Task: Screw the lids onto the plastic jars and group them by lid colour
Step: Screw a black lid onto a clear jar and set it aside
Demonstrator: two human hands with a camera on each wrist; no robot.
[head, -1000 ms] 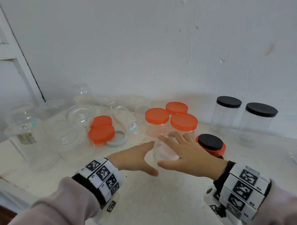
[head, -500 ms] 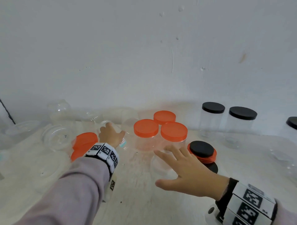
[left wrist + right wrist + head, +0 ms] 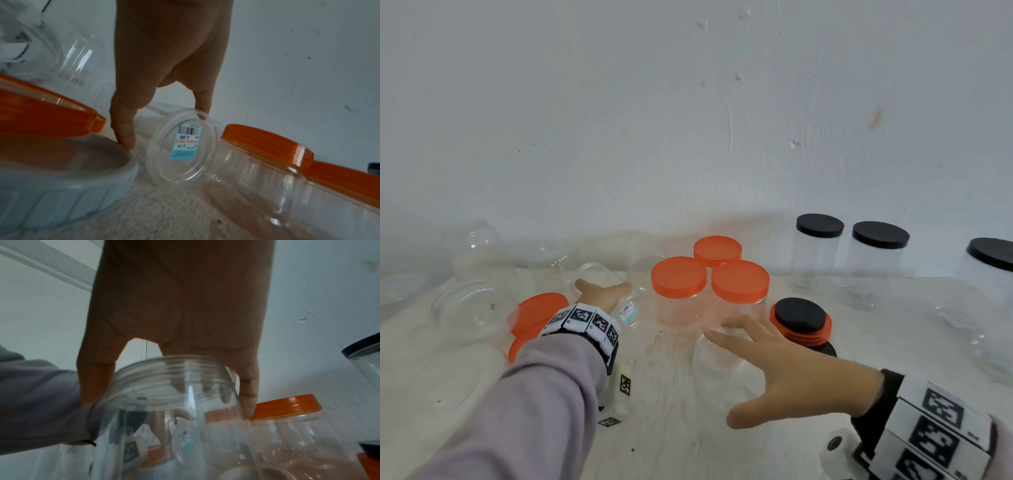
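My right hand (image 3: 774,373) spans the mouth of an upright, lidless clear jar (image 3: 717,373) from above. In the right wrist view the thumb and fingers (image 3: 248,394) come down round its threaded rim (image 3: 168,365). My left hand (image 3: 604,291) reaches forward onto a clear jar lying on its side with a price sticker (image 3: 628,310) on its base (image 3: 183,146). One fingertip (image 3: 202,110) touches that base and the thumb (image 3: 125,138) touches a white lid (image 3: 61,186). Three orange-lidded jars (image 3: 678,277) stand just behind my hands.
Black-lidded jars (image 3: 820,226) stand at the back right. A black lid on stacked orange lids (image 3: 799,315) sits right of the open jar. Loose orange lids (image 3: 541,308) lie under my left wrist. Several empty clear jars (image 3: 472,308) crowd the left. A wall closes the back.
My left hand left the open jar and reached forward-left to the lying jar with the sticker. My right hand stayed on the open jar's mouth. The view shifted right.
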